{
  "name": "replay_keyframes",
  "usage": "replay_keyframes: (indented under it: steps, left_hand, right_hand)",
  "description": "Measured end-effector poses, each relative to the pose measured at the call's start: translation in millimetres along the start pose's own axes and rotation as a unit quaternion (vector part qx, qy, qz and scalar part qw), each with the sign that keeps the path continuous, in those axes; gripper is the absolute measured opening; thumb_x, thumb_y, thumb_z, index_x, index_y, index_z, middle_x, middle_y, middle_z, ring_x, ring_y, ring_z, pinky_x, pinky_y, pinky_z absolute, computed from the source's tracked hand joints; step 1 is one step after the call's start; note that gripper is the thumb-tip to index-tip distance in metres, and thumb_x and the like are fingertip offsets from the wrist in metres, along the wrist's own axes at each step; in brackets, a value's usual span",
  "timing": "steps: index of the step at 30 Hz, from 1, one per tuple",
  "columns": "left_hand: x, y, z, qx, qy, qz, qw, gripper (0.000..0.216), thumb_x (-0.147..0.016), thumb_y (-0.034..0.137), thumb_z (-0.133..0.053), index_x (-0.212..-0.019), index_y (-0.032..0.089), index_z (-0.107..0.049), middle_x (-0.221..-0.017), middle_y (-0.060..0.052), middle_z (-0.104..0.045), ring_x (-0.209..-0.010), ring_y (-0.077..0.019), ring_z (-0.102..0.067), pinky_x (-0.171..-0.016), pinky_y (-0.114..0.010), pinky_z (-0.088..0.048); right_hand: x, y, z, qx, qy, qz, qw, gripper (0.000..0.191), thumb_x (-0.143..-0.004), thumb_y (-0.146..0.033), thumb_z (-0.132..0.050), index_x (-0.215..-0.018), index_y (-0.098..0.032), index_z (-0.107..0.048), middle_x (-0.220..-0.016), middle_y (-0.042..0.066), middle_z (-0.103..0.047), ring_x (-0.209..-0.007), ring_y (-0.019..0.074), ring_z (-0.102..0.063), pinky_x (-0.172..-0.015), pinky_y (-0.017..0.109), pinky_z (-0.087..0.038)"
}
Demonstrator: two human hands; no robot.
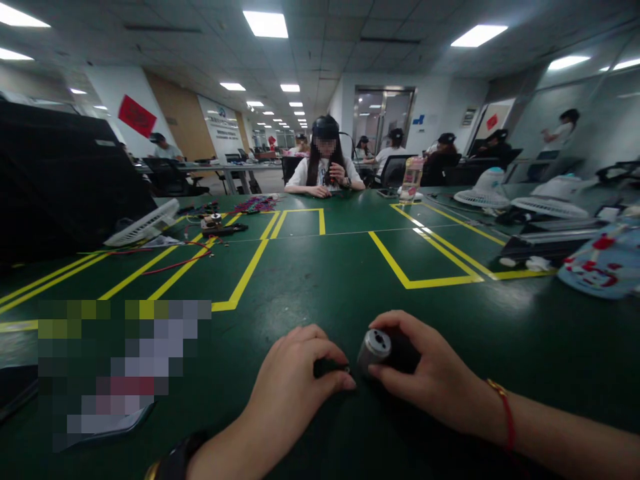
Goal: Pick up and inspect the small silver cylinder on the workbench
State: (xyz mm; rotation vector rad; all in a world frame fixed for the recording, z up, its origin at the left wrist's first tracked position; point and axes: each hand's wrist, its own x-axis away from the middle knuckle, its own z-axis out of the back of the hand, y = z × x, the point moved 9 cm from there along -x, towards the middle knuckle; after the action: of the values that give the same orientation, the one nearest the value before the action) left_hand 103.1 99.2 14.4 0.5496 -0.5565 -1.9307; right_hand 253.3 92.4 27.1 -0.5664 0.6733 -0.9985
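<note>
My right hand point(425, 363) is closed around a short silver metal cylinder point(376, 345), thumb on the near side and fingers behind it. The cylinder stands roughly upright, tilted a little, and its top face has a dark marking or openings. Just left of it, my left hand point(300, 370) is closed, with thumb and index finger nearly meeting. A tiny shiny spot point(347, 369) shows between those fingertips, too small to name. A narrow gap separates the left fingertips from the cylinder.
Yellow tape lines point(440, 283) mark the green table point(300, 280). Red wires point(185, 261) and small parts lie back left, by a white fan point(145, 223). A blue patterned bag-like object point(605, 263) stands at right. Across the table sits a person point(325, 167).
</note>
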Motion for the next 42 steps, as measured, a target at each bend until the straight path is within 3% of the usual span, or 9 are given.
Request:
replay_keyframes:
  steps: [4,9,14,18,24,28,33,37,42]
  left_hand:
    - [11.7,-8.8,15.7,0.036,0.001,0.016,0.999,0.023,-0.076,0.033,-0.075,-0.098,0.028,-0.072,-0.093,-0.001,-0.067,-0.082,-0.0213,-0.062,-0.070,-0.030,-0.048]
    - [41.4,-47.6,43.9,0.096,0.026,0.081,0.992,0.018,-0.089,0.038,-0.057,-0.093,0.027,-0.070,-0.089,0.000,-0.065,-0.078,-0.0204,-0.062,-0.067,-0.029,-0.048]
    - [58.6,-84.4,52.0,0.130,0.054,0.173,0.975,0.025,-0.091,0.046,-0.051,-0.090,0.027,-0.068,-0.076,0.003,-0.065,-0.074,-0.0197,-0.062,-0.067,-0.028,-0.048]
    - [56.2,-81.9,47.7,0.137,0.047,0.173,0.974,0.029,-0.091,0.048,-0.050,-0.088,0.025,-0.067,-0.080,0.002,-0.065,-0.078,-0.0204,-0.061,-0.069,-0.028,-0.048]
    - [57.3,-81.7,45.5,0.115,0.031,0.176,0.977,0.030,-0.091,0.050,-0.049,-0.086,0.025,-0.065,-0.079,0.002,-0.064,-0.079,-0.0214,-0.062,-0.072,-0.030,-0.045]
    - [57.4,-82.0,45.5,0.120,0.030,0.166,0.978,0.030,-0.090,0.050,-0.050,-0.083,0.025,-0.065,-0.080,0.002,-0.064,-0.080,-0.0216,-0.062,-0.072,-0.029,-0.045]
    - [54.7,-74.1,47.3,0.120,0.034,0.156,0.980,0.031,-0.089,0.049,-0.050,-0.079,0.025,-0.066,-0.073,0.002,-0.060,-0.072,-0.0206,-0.059,-0.066,-0.027,-0.044]
    - [54.2,-71.7,47.6,0.126,0.038,0.147,0.980,0.030,-0.090,0.047,-0.050,-0.079,0.025,-0.066,-0.075,0.002,-0.062,-0.072,-0.0200,-0.059,-0.067,-0.027,-0.045]
    - [54.5,-74.6,45.9,0.123,0.031,0.146,0.981,0.030,-0.090,0.047,-0.049,-0.079,0.025,-0.067,-0.077,0.001,-0.063,-0.076,-0.0211,-0.061,-0.069,-0.028,-0.046]
  right_hand:
    - [14.3,45.9,65.9,0.094,0.110,-0.079,0.986,0.046,-0.075,-0.046,-0.064,-0.112,-0.021,-0.053,-0.108,0.006,-0.062,-0.095,0.0175,-0.061,-0.084,0.033,-0.052]
    - [66.2,137.4,176.6,0.239,0.249,-0.230,0.910,0.053,-0.069,-0.053,-0.065,-0.108,-0.019,-0.053,-0.099,0.010,-0.063,-0.084,0.0232,-0.064,-0.071,0.035,-0.053]
    - [86.4,167.9,215.1,0.369,0.256,-0.248,0.858,0.056,-0.071,-0.062,-0.057,-0.109,-0.022,-0.049,-0.100,0.015,-0.061,-0.085,0.0309,-0.063,-0.070,0.042,-0.050]
    - [60.5,85.8,160.9,0.504,0.275,-0.036,0.818,0.077,-0.069,-0.064,-0.058,-0.126,-0.014,-0.048,-0.131,0.020,-0.046,-0.124,0.0393,-0.041,-0.101,0.053,-0.033]
    - [1.9,-8.8,-9.0,0.245,-0.046,0.069,0.966,0.037,-0.085,-0.050,-0.054,-0.120,-0.038,-0.059,-0.130,0.000,-0.051,-0.119,0.0206,-0.044,-0.098,0.041,-0.034]
    - [-12.9,-25.6,-35.1,0.157,-0.100,0.052,0.981,0.021,-0.089,-0.042,-0.052,-0.094,-0.032,-0.069,-0.107,-0.001,-0.062,-0.103,0.0153,-0.051,-0.093,0.037,-0.035]
    - [16.2,15.4,61.4,0.237,0.057,0.046,0.969,0.024,-0.090,-0.040,-0.049,-0.103,-0.027,-0.064,-0.107,0.003,-0.063,-0.102,0.0166,-0.056,-0.091,0.036,-0.041]
    - [56.6,82.8,170.2,0.333,0.216,-0.094,0.913,0.032,-0.089,-0.046,-0.045,-0.104,-0.024,-0.063,-0.113,0.008,-0.062,-0.104,0.0200,-0.057,-0.091,0.038,-0.042]
    - [82.9,144.7,227.8,0.318,0.198,-0.313,0.873,0.045,-0.084,-0.059,-0.044,-0.099,-0.025,-0.069,-0.101,0.011,-0.067,-0.089,0.0203,-0.063,-0.073,0.039,-0.043]
